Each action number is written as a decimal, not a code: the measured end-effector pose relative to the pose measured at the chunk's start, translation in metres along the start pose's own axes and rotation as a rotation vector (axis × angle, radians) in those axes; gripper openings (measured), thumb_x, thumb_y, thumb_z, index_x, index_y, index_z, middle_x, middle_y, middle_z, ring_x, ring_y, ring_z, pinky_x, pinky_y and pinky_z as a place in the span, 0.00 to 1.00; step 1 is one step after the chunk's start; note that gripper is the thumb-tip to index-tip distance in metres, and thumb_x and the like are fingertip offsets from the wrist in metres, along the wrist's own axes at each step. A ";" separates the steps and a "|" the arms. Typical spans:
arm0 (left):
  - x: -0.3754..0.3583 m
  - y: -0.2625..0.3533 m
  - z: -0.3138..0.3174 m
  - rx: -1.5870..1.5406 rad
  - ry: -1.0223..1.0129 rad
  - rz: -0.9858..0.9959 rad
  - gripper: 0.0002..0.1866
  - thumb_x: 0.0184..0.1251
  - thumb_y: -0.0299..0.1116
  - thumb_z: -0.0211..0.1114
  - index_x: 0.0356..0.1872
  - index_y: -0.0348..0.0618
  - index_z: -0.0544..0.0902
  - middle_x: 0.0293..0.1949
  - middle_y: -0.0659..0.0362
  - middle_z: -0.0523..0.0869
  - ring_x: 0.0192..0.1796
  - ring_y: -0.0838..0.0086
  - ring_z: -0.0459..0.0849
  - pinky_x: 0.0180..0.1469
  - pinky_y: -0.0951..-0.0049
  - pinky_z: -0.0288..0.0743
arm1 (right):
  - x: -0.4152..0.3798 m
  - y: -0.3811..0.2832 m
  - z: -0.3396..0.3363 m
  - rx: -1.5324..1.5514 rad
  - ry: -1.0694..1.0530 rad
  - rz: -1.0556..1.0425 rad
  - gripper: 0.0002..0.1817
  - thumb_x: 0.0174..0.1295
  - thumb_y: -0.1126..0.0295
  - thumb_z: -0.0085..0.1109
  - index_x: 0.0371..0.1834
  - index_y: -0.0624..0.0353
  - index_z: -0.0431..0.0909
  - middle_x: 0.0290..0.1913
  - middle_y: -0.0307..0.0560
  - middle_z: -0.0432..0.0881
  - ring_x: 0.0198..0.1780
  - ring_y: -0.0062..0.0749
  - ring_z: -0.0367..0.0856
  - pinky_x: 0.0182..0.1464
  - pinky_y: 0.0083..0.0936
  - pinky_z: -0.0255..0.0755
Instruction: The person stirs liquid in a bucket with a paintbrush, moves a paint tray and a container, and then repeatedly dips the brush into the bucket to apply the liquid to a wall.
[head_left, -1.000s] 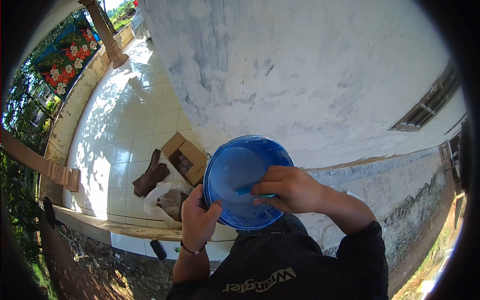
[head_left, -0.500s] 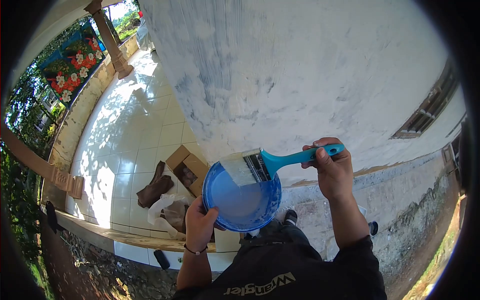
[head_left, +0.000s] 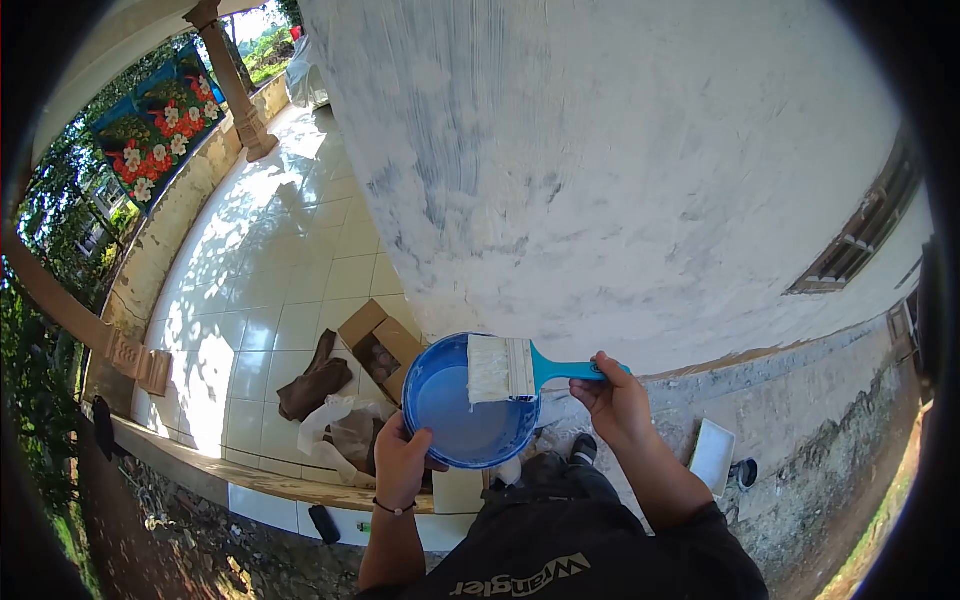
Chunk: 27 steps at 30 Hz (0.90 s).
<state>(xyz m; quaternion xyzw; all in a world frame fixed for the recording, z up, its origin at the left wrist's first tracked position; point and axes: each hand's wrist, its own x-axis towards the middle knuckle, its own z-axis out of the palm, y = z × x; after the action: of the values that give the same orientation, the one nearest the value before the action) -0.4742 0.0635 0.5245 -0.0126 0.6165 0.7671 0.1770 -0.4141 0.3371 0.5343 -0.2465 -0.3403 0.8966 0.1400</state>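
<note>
My left hand [head_left: 402, 462] grips the near-left rim of a blue paint bucket [head_left: 515, 452], thumb over the edge. Pale, whitish paint [head_left: 450, 410] fills part of it. In my right hand [head_left: 618, 405] is a wide paintbrush [head_left: 562, 371] with a turquoise handle, held by the handle end. Its bristles [head_left: 490, 368], coated in white, lie flat across the bucket's right side in this view, pointing left. In front stands a wall [head_left: 600, 200] with streaky white paint over grey patches.
An open cardboard box [head_left: 385, 345], a brown cloth-like item [head_left: 318, 382] and a whitish plastic bag [head_left: 345, 430] lie on the tiled floor [head_left: 300, 270] at left. A white tray [head_left: 712, 455] rests on the ground at right. A barred window [head_left: 860, 235] sits in the wall.
My right hand has moved down and left, turning the brush so its wide white-coated face shows. The bucket has tilted slightly and stays in my left hand. The white tray shows more fully.
</note>
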 end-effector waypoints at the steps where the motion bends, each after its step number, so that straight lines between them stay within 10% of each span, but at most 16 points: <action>1: 0.000 -0.001 -0.002 -0.003 0.002 -0.001 0.13 0.60 0.22 0.53 0.45 0.28 0.76 0.34 0.52 0.84 0.25 0.74 0.85 0.20 0.80 0.82 | 0.002 0.011 -0.007 0.045 0.023 0.058 0.08 0.69 0.67 0.52 0.39 0.62 0.73 0.33 0.51 0.81 0.33 0.38 0.84 0.39 0.31 0.83; 27: 0.003 0.006 -0.038 -0.069 0.172 0.065 0.14 0.60 0.26 0.54 0.45 0.27 0.76 0.34 0.50 0.85 0.23 0.72 0.85 0.17 0.77 0.82 | 0.039 0.067 0.014 0.390 -0.050 0.227 0.09 0.70 0.65 0.51 0.39 0.60 0.72 0.38 0.53 0.81 0.41 0.40 0.84 0.48 0.29 0.83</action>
<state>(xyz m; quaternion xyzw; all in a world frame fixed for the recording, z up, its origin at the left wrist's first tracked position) -0.4869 0.0268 0.5205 -0.0644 0.6026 0.7894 0.0977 -0.4597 0.2965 0.4843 -0.2293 -0.1342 0.9611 0.0749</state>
